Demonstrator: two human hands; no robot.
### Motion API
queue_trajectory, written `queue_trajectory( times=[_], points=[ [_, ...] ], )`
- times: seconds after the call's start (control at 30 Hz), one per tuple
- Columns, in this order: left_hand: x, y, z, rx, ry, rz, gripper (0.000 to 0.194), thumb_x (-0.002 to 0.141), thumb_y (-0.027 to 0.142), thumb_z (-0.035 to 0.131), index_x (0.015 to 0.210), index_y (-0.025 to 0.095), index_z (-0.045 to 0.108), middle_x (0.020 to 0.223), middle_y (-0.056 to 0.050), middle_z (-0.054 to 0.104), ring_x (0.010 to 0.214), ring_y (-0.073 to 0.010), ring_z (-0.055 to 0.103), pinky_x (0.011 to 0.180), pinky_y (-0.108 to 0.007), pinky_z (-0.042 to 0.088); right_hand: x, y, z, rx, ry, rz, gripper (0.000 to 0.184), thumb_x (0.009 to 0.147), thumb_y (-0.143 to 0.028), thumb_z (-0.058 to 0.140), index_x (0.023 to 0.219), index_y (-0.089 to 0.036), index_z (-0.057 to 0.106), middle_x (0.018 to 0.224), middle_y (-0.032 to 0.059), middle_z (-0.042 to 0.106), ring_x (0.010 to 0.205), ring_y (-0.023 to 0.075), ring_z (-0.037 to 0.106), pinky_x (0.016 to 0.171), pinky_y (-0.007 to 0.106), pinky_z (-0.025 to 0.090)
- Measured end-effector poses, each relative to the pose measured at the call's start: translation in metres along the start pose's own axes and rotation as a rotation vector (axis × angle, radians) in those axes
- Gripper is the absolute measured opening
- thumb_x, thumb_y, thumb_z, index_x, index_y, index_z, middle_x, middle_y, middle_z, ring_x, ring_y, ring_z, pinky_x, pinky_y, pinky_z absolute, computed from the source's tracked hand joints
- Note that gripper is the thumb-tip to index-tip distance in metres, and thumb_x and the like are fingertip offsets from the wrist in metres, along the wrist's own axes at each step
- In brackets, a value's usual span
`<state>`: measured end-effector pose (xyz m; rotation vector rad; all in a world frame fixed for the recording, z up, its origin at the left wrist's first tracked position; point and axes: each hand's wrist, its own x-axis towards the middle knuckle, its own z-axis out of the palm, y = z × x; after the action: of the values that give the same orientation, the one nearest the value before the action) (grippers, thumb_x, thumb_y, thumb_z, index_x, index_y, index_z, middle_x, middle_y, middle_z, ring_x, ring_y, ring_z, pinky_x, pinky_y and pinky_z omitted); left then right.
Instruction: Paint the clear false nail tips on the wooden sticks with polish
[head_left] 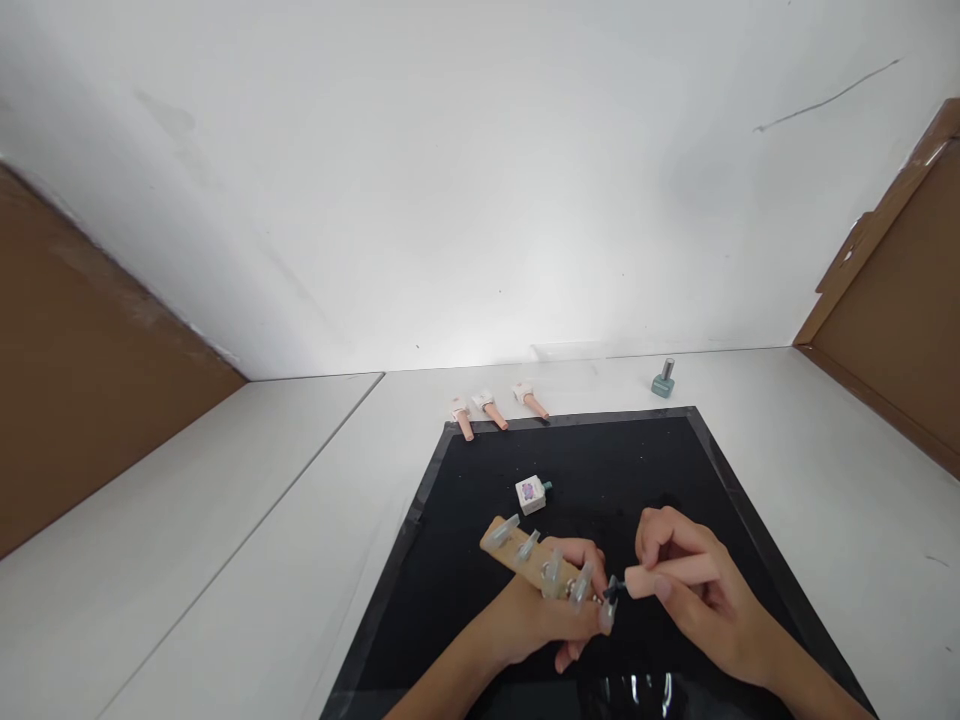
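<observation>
My left hand [559, 610] is closed around a light wooden strip [517, 548] that slants down to the right. Several clear false nail tips [553, 575] stand along this strip. Between the fingers of my right hand [697, 590] is a nail polish brush [671, 574], held by its pale pink cap-handle. Its dark bristles are at the rightmost nail tip [608, 612], beside my left thumb, and appear to touch it. An uncapped white nail polish bottle [532, 495] with a flower-like print lies on its side beyond my left hand, its greenish neck pointing right.
Three white bottles with pink caps [491, 411] lie along the back left edge of the black mat [600, 450]. A teal nail polish bottle [663, 381] with a silvery cap stands behind the mat at right. Brown cardboard panels [892, 270] flank the white table.
</observation>
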<state>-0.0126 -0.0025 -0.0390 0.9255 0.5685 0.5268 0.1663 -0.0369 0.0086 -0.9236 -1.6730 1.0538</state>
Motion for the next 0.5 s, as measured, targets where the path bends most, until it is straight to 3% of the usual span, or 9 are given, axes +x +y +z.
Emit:
queue_trajectory(
  times=[0.5],
  points=[
    [0.0013,0.0022,-0.0006,-0.049,0.016,0.003,0.038,0.053,0.034,0.085,0.062,0.013,0.055,0.043,0.005,0.056,0.026,-0.0023,0.043,0.023,-0.010,0.036,0.0042,-0.0082,-0.0028,0.030,-0.060,-0.044,0.010,0.080,-0.018,0.049,0.074,-0.022,0.043,0.071,-0.0031,0.040,0.057,0.0125,0.035,0.051,0.024,0.026]
  ],
)
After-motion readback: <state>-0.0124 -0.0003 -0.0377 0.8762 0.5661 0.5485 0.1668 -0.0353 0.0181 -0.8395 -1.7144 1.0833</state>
